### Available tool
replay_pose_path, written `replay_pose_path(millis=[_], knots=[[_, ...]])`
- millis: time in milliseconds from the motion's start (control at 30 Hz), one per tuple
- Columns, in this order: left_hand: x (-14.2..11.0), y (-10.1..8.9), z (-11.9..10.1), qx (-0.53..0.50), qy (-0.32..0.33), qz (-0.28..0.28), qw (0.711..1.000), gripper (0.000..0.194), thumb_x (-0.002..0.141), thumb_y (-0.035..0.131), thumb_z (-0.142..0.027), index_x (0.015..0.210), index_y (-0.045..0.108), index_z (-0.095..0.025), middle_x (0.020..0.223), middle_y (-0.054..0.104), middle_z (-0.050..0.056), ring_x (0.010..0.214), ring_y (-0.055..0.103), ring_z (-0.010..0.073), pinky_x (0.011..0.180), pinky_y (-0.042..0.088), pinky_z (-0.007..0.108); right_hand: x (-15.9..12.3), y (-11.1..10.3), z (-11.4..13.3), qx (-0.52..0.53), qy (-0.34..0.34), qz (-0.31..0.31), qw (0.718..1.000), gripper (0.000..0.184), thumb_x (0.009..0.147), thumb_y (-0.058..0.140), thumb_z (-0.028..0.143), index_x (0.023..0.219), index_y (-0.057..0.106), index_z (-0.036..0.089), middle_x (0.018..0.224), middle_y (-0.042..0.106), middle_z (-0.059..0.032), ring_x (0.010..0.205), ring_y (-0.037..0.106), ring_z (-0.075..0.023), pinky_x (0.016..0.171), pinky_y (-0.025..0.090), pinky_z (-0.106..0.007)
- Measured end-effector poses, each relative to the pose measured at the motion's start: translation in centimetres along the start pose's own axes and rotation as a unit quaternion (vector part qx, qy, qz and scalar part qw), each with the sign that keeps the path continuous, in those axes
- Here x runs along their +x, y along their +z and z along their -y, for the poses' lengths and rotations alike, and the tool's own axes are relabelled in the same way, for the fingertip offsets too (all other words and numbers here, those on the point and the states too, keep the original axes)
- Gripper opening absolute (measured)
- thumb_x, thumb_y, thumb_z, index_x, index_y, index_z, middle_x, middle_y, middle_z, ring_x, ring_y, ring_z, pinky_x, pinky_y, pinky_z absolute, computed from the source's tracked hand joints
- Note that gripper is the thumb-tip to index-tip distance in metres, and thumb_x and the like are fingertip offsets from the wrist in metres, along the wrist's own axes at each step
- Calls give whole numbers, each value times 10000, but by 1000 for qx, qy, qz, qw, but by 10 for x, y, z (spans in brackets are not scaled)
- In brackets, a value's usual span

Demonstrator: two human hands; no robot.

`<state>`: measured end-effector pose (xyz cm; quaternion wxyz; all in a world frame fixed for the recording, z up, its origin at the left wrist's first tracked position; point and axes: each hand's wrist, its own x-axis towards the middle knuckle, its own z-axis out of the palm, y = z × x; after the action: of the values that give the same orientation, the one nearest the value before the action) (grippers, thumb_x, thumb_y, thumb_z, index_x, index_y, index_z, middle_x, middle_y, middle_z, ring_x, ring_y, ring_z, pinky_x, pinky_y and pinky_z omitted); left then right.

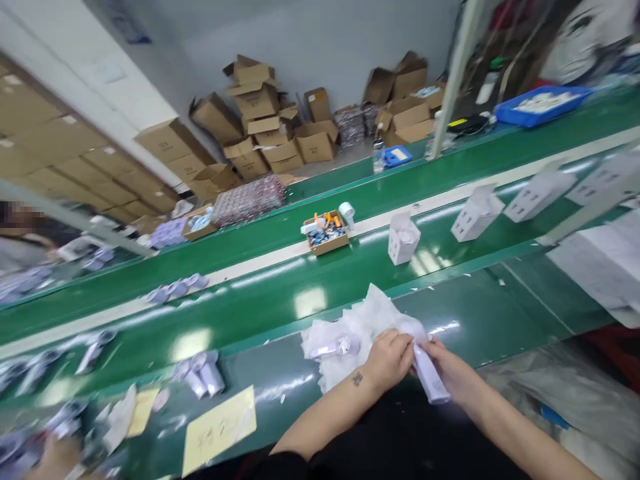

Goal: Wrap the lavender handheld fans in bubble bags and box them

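A lavender handheld device (429, 379) with a long handle is between my hands, its upper end inside thin white wrapping (411, 327). My left hand (388, 360) is closed, its fingers pinching the wrapping by the device's upper end. My right hand (447, 363) grips the device from the other side, and its handle points down toward me. Just left of my hands, a second lavender device (334, 347) with a round vented head lies on a pile of white wrapping sheets (373, 308).
White boxes (404, 239) stand along the green conveyor (280, 287). A small carton (330, 245) of colourful pieces sits mid-belt. More lavender devices (201, 373) and a yellow paper (220, 430) lie to the left. Another person's hand (60, 457) shows at lower left.
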<state>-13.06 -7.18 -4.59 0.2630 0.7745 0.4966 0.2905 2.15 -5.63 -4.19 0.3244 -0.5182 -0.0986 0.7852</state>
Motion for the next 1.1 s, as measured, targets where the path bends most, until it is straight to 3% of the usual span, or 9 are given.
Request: replay_pose_path(millis=[133,300,500,633,700,767,833,967,1100], knots=[[10,4,-2,-138,-124,42,982,207,812,488,-249,797,675,-161,714,629,55,700,567,170,676,435,280,-9,-16,-4,-62,10,-11,998,238,709,666,331,804,482,214,657,606,17,597,603,-153,612,493,-306],[26,14,-3,-291,-287,122,904,276,726,570,-385,657,630,-124,450,454,-27,420,411,104,437,305,216,-22,-30,-2,-171,-33,-59,983,249,655,677,337,641,467,204,568,530,14,531,508,-141,552,420,-285],[45,-24,-32,-274,-192,-7,942,386,774,530,-522,798,692,-172,701,612,50,647,543,174,627,448,277,-76,-33,83,-478,-364,-88,794,229,823,511,357,673,434,201,691,501,12,670,438,-140,610,356,-258],[82,-29,-52,-235,-91,7,968,835,499,766,-532,1246,544,-231,1178,553,112,967,546,274,837,453,365,-93,-23,127,-419,-358,83,830,241,891,444,401,777,472,190,747,534,8,698,487,-129,656,404,-255],[109,-15,-61,-233,-88,67,966,870,468,797,-455,1261,523,-223,1157,559,107,963,547,267,821,456,351,-77,-31,139,-356,-337,150,858,238,864,504,418,809,489,186,753,558,5,703,525,-129,669,439,-260],[134,4,-66,-240,-103,108,959,467,624,709,-410,1035,646,-198,939,620,65,843,559,215,763,450,303,-52,-59,156,-287,-327,144,889,254,799,609,411,826,493,187,716,575,13,660,554,-128,653,470,-270],[151,22,-66,-247,-120,100,956,231,734,609,-394,786,662,-175,764,601,32,754,537,178,726,430,272,-26,-109,186,-154,-349,35,924,325,723,700,386,871,476,203,670,579,35,598,570,-124,631,502,-288],[162,43,-49,-358,-240,57,901,350,691,666,-494,719,612,-149,658,532,-4,646,490,129,623,402,235,16,-231,263,176,-372,-299,861,633,539,827,339,984,381,283,886,573,18,700,628,-164,654,551,-395],[157,36,-28,-513,-369,61,773,464,601,775,-459,897,603,-144,697,562,6,555,506,107,509,418,224,44,-284,292,224,-324,-395,830,515,578,775,402,905,407,249,1066,521,-40,870,587,-190,725,543,-451]])
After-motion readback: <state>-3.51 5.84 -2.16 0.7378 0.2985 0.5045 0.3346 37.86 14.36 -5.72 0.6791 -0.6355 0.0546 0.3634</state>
